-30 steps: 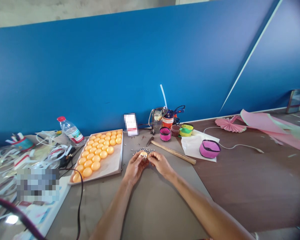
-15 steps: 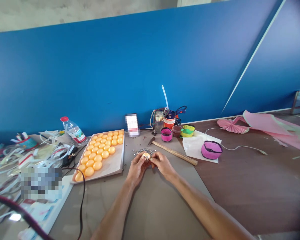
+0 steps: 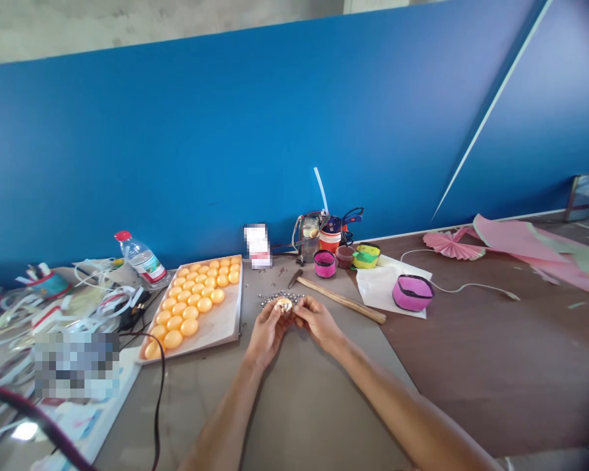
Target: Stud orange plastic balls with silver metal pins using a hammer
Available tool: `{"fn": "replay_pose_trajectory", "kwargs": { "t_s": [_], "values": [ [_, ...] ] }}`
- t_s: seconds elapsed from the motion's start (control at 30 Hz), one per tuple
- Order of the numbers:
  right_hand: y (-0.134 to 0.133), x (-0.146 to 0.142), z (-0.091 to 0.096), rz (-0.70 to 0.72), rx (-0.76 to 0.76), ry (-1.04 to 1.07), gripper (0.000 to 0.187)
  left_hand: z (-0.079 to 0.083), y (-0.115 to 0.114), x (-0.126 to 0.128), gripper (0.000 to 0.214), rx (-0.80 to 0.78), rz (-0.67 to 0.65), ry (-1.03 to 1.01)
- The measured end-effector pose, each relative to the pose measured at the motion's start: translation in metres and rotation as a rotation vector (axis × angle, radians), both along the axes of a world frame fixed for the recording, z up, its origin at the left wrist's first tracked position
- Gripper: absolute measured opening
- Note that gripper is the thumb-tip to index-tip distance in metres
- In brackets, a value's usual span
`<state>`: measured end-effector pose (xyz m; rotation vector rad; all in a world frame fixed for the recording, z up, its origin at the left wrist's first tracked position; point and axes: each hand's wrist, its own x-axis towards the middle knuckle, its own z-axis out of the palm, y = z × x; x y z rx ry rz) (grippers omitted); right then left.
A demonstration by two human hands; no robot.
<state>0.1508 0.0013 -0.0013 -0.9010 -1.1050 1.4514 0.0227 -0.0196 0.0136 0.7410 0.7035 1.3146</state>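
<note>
My left hand [image 3: 266,330] and my right hand [image 3: 315,320] meet over the grey mat, fingers curled round a small orange ball [image 3: 284,304] studded with shiny silver beads. Both hands pinch it from either side. Just beyond it lies a scatter of small silver beads [image 3: 279,296] on the mat. To the left stands a white tray [image 3: 222,320] filled with several plain orange balls [image 3: 191,302].
A wooden-handled hammer [image 3: 341,299] lies behind my right hand. Small pink, brown and yellow-green cups [image 3: 324,263] and a pink bowl [image 3: 411,292] on white paper sit further back. A water bottle [image 3: 140,258], cables and white strips crowd the left. Pink paper fans lie at far right.
The view has shifted slightly; my hands stay together on the beaded ball, with only small finger movement.
</note>
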Motion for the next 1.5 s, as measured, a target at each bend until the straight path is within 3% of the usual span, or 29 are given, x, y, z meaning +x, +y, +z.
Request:
{"fn": "replay_pose_trajectory", "kwargs": {
  "t_s": [0.1, 0.17, 0.23, 0.33, 0.47, 0.6, 0.83, 0.97, 1.27, 1.5],
  "values": [
    [0.005, 0.008, 0.001, -0.063, 0.061, -0.137, 0.013, 0.001, 0.002, -0.004, 0.022, -0.092, 0.026, -0.047],
    [0.007, 0.015, -0.001, -0.199, 0.17, -0.448, 0.007, 0.001, 0.002, -0.006, 0.021, -0.13, 0.045, -0.069],
    [0.006, 0.021, -0.003, -0.271, 0.3, -0.759, 0.016, 0.001, 0.003, -0.007, 0.021, -0.137, 0.058, -0.089],
    [0.002, 0.024, -0.004, -0.215, 0.368, -1.155, 0.032, 0.0, 0.004, -0.008, 0.021, -0.137, 0.068, -0.106],
    [0.002, 0.019, -0.001, -0.095, 0.364, -1.442, 0.025, -0.002, 0.006, -0.01, 0.019, -0.124, 0.062, -0.118],
    [0.007, 0.018, -0.001, -0.06, 0.372, -1.502, 0.022, -0.004, 0.008, -0.013, 0.017, -0.12, 0.065, -0.137],
    [0.003, 0.018, 0.002, -0.102, 0.407, -1.41, 0.025, -0.002, 0.008, -0.013, 0.016, -0.099, 0.045, -0.153],
    [0.001, 0.011, 0.005, -0.01, 0.513, -1.43, 0.028, 0.0, 0.006, -0.013, 0.015, -0.085, 0.023, -0.174],
    [0.002, 0.011, 0.005, 0.031, 0.578, -1.432, 0.027, 0.002, 0.005, -0.013, 0.014, -0.087, 0.014, -0.163],
    [-0.006, 0.016, 0.007, 0.145, 0.627, -1.447, 0.022, 0.0, 0.006, -0.014, 0.014, -0.079, 0.022, -0.173]
  ]
}}
